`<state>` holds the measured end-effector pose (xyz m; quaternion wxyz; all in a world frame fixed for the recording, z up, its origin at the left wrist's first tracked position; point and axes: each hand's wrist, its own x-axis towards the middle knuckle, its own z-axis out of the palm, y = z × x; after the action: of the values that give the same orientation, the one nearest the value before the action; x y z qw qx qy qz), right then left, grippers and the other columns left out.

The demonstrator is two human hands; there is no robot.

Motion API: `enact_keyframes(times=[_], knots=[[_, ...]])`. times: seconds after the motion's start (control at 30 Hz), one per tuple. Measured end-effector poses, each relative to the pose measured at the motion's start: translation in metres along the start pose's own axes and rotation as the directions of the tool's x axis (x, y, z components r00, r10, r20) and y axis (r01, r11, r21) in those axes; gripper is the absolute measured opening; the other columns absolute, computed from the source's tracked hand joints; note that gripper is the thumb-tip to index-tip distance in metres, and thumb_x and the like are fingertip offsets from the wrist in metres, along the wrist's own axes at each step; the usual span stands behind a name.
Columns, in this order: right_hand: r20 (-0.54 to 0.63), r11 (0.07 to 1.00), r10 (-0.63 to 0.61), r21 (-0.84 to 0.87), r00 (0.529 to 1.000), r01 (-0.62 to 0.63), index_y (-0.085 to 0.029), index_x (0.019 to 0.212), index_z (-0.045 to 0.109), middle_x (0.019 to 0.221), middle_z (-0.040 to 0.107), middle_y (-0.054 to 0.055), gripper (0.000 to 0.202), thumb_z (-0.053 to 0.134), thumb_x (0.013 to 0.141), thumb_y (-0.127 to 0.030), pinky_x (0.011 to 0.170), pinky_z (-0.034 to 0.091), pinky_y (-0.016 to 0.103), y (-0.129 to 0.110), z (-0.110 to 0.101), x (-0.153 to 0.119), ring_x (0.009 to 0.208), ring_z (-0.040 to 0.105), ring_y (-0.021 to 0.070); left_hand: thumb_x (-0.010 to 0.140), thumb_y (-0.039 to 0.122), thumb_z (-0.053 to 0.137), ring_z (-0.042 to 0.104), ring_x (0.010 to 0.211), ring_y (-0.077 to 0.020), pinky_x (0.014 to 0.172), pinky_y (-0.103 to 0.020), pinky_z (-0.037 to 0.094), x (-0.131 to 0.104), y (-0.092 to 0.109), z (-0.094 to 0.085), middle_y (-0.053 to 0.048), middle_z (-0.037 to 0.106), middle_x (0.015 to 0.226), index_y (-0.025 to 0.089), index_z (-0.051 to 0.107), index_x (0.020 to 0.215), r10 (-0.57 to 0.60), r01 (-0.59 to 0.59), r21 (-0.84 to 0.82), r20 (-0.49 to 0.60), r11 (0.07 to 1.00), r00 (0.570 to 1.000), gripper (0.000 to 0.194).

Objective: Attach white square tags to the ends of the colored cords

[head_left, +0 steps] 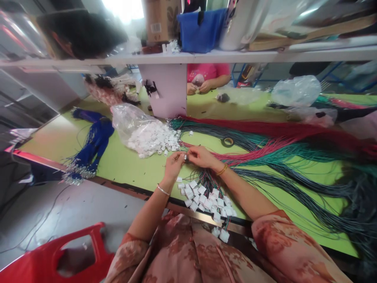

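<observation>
My left hand (174, 164) and my right hand (202, 157) meet over the green table, fingertips pinched around a small white connector (185, 157) between them. Thin wires run close to my right fingers. Just beyond my left hand, loose white connectors (153, 137) spill from a clear plastic bag (126, 118). Nearer my body lies a pile of white connectors with wires attached (206, 198), a few hanging over the table edge. Long red wires (265, 147), green wires (282, 154) and dark wires (294, 179) stretch away to the right.
Blue wire bundles (98, 135) lie on the left of the table (129, 173). A roll of tape (227, 142) sits among the wires. Above is a shelf (165, 59) with a blue bin (202, 29). Across the table, a person in pink (209, 72) works. A red chair (73, 255) stands lower left.
</observation>
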<state>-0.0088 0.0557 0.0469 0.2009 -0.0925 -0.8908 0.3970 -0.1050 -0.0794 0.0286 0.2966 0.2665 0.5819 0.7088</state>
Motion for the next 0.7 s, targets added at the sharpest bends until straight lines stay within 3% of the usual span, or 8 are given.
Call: enact_keyframes(times=[0.07, 0.13, 0.23, 0.3, 0.4, 0.5, 0.6, 0.7], knots=[[-0.017, 0.996, 0.053, 0.074, 0.998, -0.051, -0.015, 0.071, 0.060, 0.062, 0.055, -0.002, 0.024, 0.050, 0.084, -0.033, 0.056, 0.032, 0.021, 0.001, -0.012, 0.003, 0.058, 0.044, 0.0101, 0.077, 0.030, 0.069, 0.058, 0.080, -0.0189, 0.071, -0.031, 0.045, -0.018, 0.010, 0.011, -0.007, 0.065, 0.084, 0.021, 0.071, 0.087, 0.201, -0.206, 0.120, 0.057, 0.971, 0.978, 0.014], [-0.020, 0.994, 0.083, 0.071, 0.996, -0.082, -0.015, 0.073, 0.061, 0.064, 0.057, -0.001, 0.027, 0.049, 0.086, -0.035, 0.057, 0.033, 0.022, 0.001, -0.019, 0.004, 0.059, 0.046, 0.0105, 0.080, 0.027, 0.066, 0.058, 0.095, -0.0242, 0.084, -0.036, 0.045, -0.042, 0.019, 0.027, -0.011, 0.067, 0.095, 0.023, 0.072, 0.086, 0.315, -0.394, 0.185, 0.348, 0.900, 0.883, 0.010], [0.103, 0.996, 0.039, -0.088, 0.994, -0.030, -0.016, 0.076, 0.064, 0.072, 0.063, 0.001, 0.015, 0.057, 0.081, -0.028, 0.061, 0.035, 0.023, 0.003, -0.008, 0.002, 0.063, 0.050, 0.0121, 0.083, 0.024, 0.060, 0.060, 0.089, -0.0231, 0.085, -0.035, 0.045, -0.073, 0.024, 0.051, -0.012, 0.067, 0.097, 0.023, 0.072, 0.092, 0.264, -0.580, 0.122, 0.802, 0.805, 0.536, 0.016], [0.141, 0.967, 0.031, -0.253, 0.990, 0.006, -0.017, 0.079, 0.066, 0.080, 0.065, 0.004, 0.009, 0.060, 0.079, -0.023, 0.063, 0.036, 0.024, 0.006, 0.009, -0.002, 0.067, 0.052, 0.0141, 0.083, 0.025, 0.059, 0.061, 0.089, -0.0226, 0.086, -0.034, 0.046, -0.080, 0.021, 0.058, -0.012, 0.067, 0.099, 0.023, 0.072, 0.095, 0.246, -0.620, 0.083, 0.871, 0.780, 0.426, 0.018], [0.130, 0.899, 0.081, -0.437, 0.988, -0.016, -0.018, 0.079, 0.066, 0.083, 0.064, 0.007, 0.009, 0.058, 0.081, -0.022, 0.063, 0.036, 0.026, 0.009, 0.029, -0.008, 0.069, 0.052, 0.0162, 0.085, 0.029, 0.058, 0.061, 0.089, -0.0230, 0.086, -0.034, 0.045, -0.060, 0.016, 0.040, -0.011, 0.067, 0.094, 0.022, 0.071, 0.091, 0.277, -0.598, 0.294, 0.680, 0.745, 0.679, 0.016], [0.142, 0.884, 0.079, -0.468, 0.987, -0.003, -0.018, 0.081, 0.065, 0.085, 0.064, 0.007, 0.015, 0.052, 0.086, -0.024, 0.066, 0.037, 0.027, 0.011, 0.033, -0.011, 0.071, 0.053, 0.0169, 0.091, 0.032, 0.047, 0.059, 0.088, -0.0243, 0.083, -0.037, 0.045, -0.015, 0.018, -0.004, -0.012, 0.065, 0.090, 0.019, 0.067, 0.091, 0.265, -0.335, 0.789, 0.224, 0.515, 0.938, 0.023], [0.120, 0.901, 0.030, -0.433, 0.992, 0.025, -0.017, 0.081, 0.063, 0.085, 0.064, 0.007, 0.017, 0.048, 0.088, -0.024, 0.067, 0.037, 0.027, 0.012, 0.028, -0.010, 0.074, 0.053, 0.0171, 0.091, 0.030, 0.045, 0.060, 0.086, -0.0278, 0.076, -0.038, 0.044, 0.023, 0.018, -0.044, -0.017, 0.063, 0.095, 0.015, 0.064, 0.093, 0.145, -0.043, 0.982, 0.016, 0.184, 0.989, 0.025], [0.079, 0.945, 0.010, -0.326, 0.997, 0.017, -0.017, 0.079, 0.059, 0.078, 0.063, 0.005, 0.014, 0.048, 0.086, -0.021, 0.064, 0.036, 0.026, 0.013, 0.024, -0.010, 0.069, 0.051, 0.0155, 0.088, 0.028, 0.048, 0.060, 0.087, -0.0292, 0.073, -0.037, 0.043, 0.037, 0.011, -0.063, -0.017, 0.064, 0.094, 0.016, 0.063, 0.090, 0.063, -0.058, 0.997, 0.055, 0.052, 0.997, 0.019]])
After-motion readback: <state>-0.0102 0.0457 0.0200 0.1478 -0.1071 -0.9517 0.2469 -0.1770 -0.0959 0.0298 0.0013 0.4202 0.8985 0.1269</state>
